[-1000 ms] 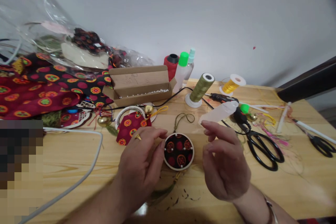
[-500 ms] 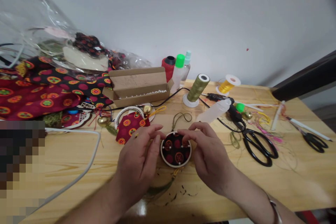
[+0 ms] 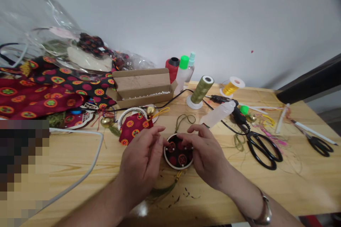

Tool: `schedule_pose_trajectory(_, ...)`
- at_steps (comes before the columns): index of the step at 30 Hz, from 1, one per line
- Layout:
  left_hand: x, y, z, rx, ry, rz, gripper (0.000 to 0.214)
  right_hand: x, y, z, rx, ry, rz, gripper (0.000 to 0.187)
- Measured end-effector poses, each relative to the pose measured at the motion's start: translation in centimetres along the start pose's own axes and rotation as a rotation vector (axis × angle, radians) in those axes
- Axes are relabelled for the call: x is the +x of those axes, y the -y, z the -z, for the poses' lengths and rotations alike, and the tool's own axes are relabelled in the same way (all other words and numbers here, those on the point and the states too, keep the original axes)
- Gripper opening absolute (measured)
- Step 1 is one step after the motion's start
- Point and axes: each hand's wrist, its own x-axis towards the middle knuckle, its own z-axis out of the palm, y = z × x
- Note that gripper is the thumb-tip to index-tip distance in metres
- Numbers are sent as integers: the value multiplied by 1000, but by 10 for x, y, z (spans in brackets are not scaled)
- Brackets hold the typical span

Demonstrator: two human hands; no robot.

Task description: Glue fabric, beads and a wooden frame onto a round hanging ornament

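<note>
A round ornament lies on the wooden table between my hands. It has a white rim and dark patterned fabric, with small pearl-like beads on its face. My left hand grips its left edge, one fingertip on the fabric by a bead. Curled around the right side, my right hand rests its index fingertip near the top of the rim. The right hand covers part of that edge. An olive cord loop extends above the ornament, and an olive tassel hangs below it on a yellow cord.
Left of my hands lies a red patterned fabric piece. Behind stand an open cardboard box of beads, a green thread spool and a green-capped bottle. A white bottle, glue gun and black-handled scissors lie right.
My left fingertip has shifted further onto the ornament's face. My right index finger has moved slightly left along the top, and the right wrist has turned, showing more of its bracelet.
</note>
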Motion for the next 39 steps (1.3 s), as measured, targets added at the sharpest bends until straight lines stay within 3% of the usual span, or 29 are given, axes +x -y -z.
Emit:
schedule_pose_trajectory(10,2,0,1,39,10,-38,23,0,-4,-1,2,34,-11,56)
schedule_pose_trajectory(17,2,0,0,32,14,-34,22,-3,7,10,60,-69,-42,52)
schedule_pose_trajectory(24,3,-2,0,22,-62,-21,24,-10,31,40,37,5,-252,21)
schedule_pose_trajectory(28,4,-2,-1,52,-124,-16,27,-22,36,41,116,-6,-357,11)
schedule_pose_trajectory(33,2,-2,0,27,-116,-30,26,-31,35,30,352,-181,-581,13)
schedule_pose_trajectory(39,2,-1,0,13,-110,-33,26,-29,27,21,1004,-332,-892,24)
